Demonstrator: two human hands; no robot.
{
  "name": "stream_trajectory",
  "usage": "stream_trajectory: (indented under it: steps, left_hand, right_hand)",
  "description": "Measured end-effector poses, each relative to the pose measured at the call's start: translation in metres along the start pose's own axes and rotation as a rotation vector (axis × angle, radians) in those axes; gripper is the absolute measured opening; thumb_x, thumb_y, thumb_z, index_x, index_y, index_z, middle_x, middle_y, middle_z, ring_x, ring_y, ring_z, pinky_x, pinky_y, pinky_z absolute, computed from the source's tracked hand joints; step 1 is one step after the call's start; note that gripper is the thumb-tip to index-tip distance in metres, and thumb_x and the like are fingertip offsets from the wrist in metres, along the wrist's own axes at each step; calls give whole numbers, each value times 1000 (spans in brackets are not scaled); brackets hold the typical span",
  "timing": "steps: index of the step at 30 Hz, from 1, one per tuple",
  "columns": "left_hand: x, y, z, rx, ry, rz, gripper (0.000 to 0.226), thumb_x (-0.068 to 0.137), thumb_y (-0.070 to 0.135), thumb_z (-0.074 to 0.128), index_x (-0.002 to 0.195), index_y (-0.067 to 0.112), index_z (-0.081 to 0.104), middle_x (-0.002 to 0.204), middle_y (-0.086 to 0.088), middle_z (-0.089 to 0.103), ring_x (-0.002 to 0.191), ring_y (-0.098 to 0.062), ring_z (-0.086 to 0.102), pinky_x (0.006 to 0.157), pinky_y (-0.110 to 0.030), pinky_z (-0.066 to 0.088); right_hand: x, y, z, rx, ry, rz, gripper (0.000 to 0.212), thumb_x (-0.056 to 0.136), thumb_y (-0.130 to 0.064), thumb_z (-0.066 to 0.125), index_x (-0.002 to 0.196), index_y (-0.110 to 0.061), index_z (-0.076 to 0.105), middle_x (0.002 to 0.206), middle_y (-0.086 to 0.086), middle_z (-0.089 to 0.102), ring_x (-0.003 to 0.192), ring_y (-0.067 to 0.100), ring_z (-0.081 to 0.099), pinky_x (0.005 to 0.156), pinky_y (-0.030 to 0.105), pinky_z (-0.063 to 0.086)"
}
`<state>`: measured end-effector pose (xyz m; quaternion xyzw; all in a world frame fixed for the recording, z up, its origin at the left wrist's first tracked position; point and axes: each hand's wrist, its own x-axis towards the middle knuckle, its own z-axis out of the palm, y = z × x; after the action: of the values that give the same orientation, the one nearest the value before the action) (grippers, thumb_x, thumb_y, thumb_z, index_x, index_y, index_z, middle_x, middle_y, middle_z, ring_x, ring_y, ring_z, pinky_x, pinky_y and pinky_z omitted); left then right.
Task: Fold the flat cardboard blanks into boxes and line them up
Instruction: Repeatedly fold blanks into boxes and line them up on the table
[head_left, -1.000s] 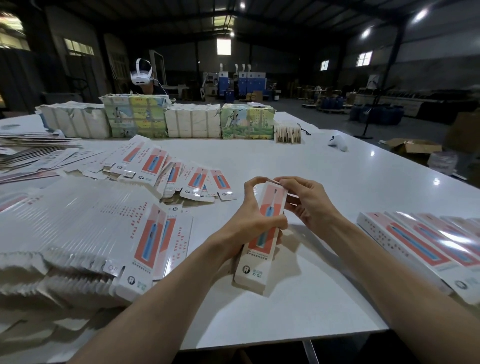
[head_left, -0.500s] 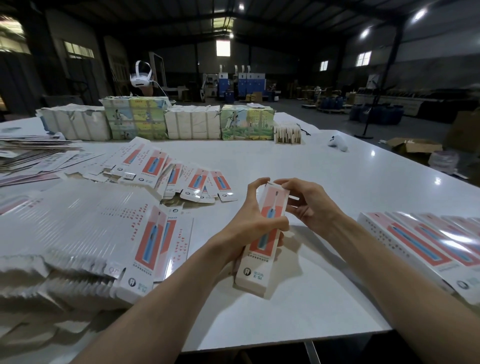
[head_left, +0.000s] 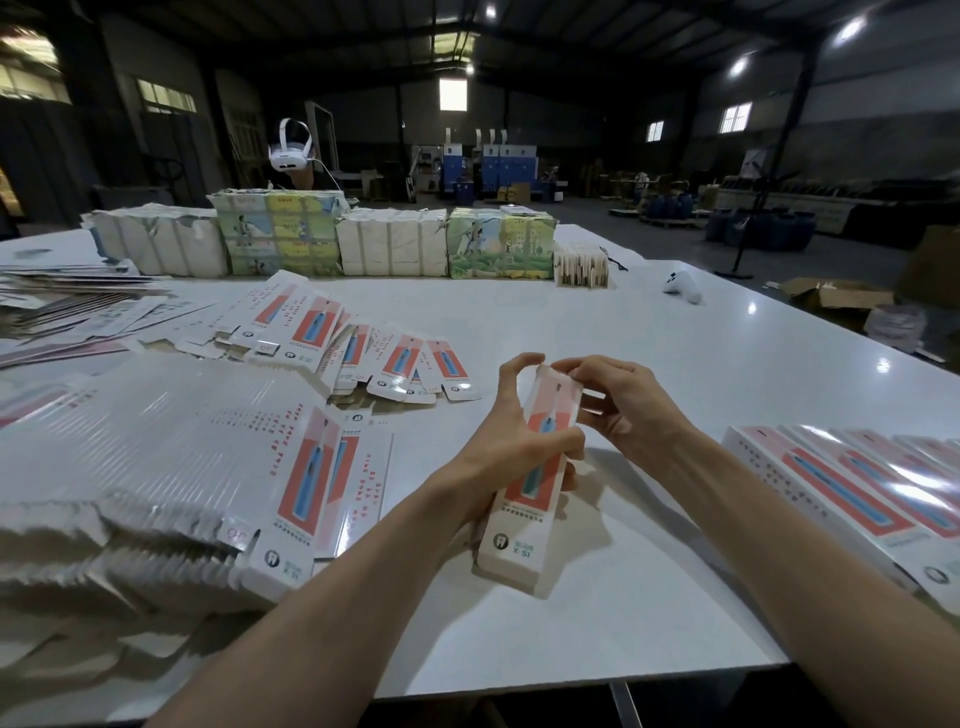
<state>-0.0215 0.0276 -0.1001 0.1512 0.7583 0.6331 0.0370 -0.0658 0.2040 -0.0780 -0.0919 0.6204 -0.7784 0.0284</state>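
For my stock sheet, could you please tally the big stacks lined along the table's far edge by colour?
White stacks: 2
Green-and-yellow printed stacks: 2
Total: 4

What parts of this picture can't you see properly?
Head view:
- Top flap of the long white-and-red cardboard box: covered by fingers of the right hand.
- Box's middle: behind the left hand.
- The row of folded white-and-red boxes: cut off by the right edge.
- Small print on the box: too blurred to read.
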Motion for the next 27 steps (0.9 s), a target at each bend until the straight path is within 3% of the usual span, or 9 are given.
stream_trajectory:
  steps: [5,10,14,22,27]
  left_hand:
    - [0,3,0,3,31,-15,88,76,32,83,137,61,28,120,-13,64,82,-28,79,68,-35,65]
    - [-3,6,-8,-199,58,-69,81,89,17,80,139,54,28,110,-18,71,72,-28,78,62,-33,62]
    - [-4,7,-11,-267,63,-78,79,90,10,78,138,50,29,115,-24,69,70,-28,75,61,-32,61]
    - [-4,4,-10,-303,53,-87,81,85,6,79,132,52,32,103,-23,69,73,-31,75,66,-37,62]
    - [0,2,-7,-365,120,-126,92,81,14,86,142,48,27,117,-21,70,84,-33,78,73,-41,65]
  right_hand:
    - [-2,0,2,23,-63,-16,26,99,-7,58,113,-2,79,115,17,77,109,31,76,82,38,66]
    - [-4,5,10,39,-128,-58,29,98,-6,68,126,-4,72,121,21,74,110,33,74,90,37,64]
    - [-7,9,11,-29,-192,-117,36,97,-10,73,132,-4,67,124,18,75,116,33,73,91,32,61]
    - [-9,8,9,-36,-198,-176,25,96,-7,74,120,-2,73,120,21,75,112,36,74,90,31,61]
    - [-13,10,17,-146,-118,-147,35,99,-21,73,132,-14,68,127,9,74,114,27,74,94,36,62]
